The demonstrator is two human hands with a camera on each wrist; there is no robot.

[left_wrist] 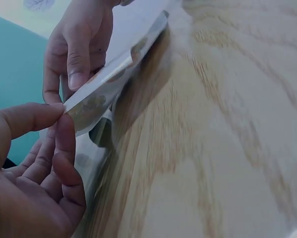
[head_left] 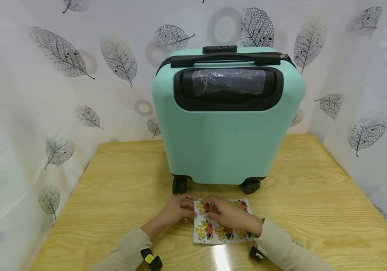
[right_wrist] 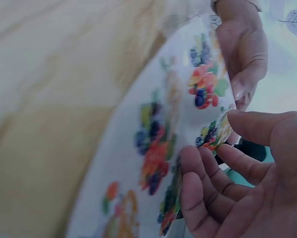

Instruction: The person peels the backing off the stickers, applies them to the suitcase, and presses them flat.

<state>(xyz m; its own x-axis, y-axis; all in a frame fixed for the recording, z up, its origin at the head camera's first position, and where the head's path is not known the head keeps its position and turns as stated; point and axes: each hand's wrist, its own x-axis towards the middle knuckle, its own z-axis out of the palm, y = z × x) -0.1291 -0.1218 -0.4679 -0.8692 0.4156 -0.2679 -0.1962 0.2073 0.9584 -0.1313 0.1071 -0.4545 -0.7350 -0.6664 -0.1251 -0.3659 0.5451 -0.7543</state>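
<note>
On the wood-grain table [head_left: 129,169], a fruit-printed sheet [head_left: 215,229] lies before the person, partly lifted. The left hand [head_left: 179,209] pinches its left edge; the right hand [head_left: 228,214] reaches over it, fingers bent, whether gripping I cannot tell. Just beyond stands a mint-green hard-shell suitcase [head_left: 225,146], then leaf-patterned sheeting [head_left: 112,113].

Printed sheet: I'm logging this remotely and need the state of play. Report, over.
Left hand pinching the edge of the printed sheet. Right hand over its printed face, fingers loosely bent. Held edge raised. Suitcase upright behind, not covering it.
</note>
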